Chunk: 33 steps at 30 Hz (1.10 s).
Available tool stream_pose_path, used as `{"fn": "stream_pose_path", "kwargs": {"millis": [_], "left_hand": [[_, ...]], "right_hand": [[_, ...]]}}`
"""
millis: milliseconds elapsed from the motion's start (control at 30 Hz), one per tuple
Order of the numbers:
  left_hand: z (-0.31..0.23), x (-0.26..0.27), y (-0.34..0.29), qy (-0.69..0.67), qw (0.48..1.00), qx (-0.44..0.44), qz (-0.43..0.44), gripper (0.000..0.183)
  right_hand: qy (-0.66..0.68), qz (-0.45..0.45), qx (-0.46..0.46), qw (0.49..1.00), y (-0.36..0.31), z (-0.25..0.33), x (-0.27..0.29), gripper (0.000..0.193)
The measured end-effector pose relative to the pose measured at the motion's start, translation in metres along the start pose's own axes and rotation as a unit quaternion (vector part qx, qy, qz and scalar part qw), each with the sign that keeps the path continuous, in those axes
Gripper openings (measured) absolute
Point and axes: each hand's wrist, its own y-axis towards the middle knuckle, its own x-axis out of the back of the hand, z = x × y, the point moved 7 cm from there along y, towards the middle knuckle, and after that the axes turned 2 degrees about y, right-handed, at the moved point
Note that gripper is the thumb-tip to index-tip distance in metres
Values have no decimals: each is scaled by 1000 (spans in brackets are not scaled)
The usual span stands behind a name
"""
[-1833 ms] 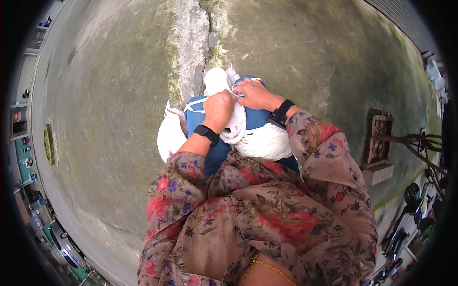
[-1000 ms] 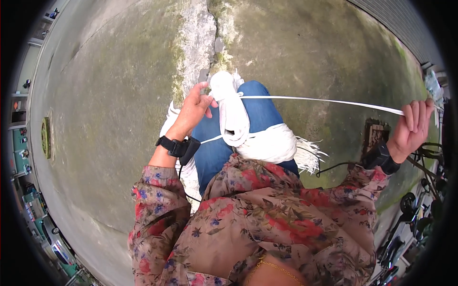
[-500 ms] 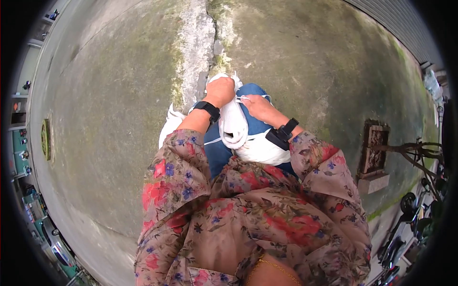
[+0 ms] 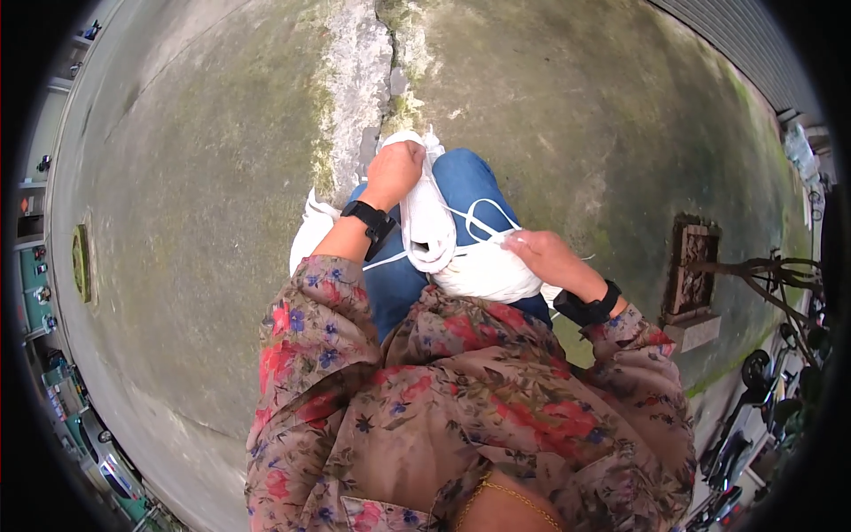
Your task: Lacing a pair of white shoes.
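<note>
Elongated, soft white folded roll (image 4: 427, 232) lying lengthwise over the lap of blue trousers (image 4: 467, 175).
The left hand (image 4: 395, 175) curls over the roll's far end, fingertips hidden, so I cannot tell their grip; the right hand's fingers pinch a thin, flat white cord (image 4: 486, 233), slackly looped, beside a bundle of white strands (image 4: 486, 273).

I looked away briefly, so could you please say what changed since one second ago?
The right hand has moved left, inward, and the white cord, then taut, is slack and looped. The left hand, then open, is closed on the far end of the white roll. The roll and white bundle stayed put.
</note>
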Motion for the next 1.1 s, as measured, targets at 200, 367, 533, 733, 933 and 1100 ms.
{"fn": "stream_pose_path", "kwargs": {"millis": [200, 367, 533, 733, 933, 1100], "left_hand": [[35, -11, -56, -401, 895, 181, 74, 23], [41, -9, -65, -183, 979, 81, -45, 19], [36, 3, -55, -120, 983, 34, -137, 18], [30, 11, -59, -107, 968, -10, -226, 16], [23, 14, -67, -77, 982, 48, -166, 14], [16, 10, -62, -49, 986, 27, -160, 15]], "right_hand": [[222, -184, -89, 953, 61, -3, 48, 29], [61, -39, 11, 997, 135, 28, -37, 24], [-130, 10, 85, 988, 164, 44, -55, 25], [-77, -2, 29, 997, 180, 24, -58, 29], [-76, -6, 7, 997, 179, 26, -55, 31], [-67, -11, 13, 998, 181, 23, -56, 32]]}}
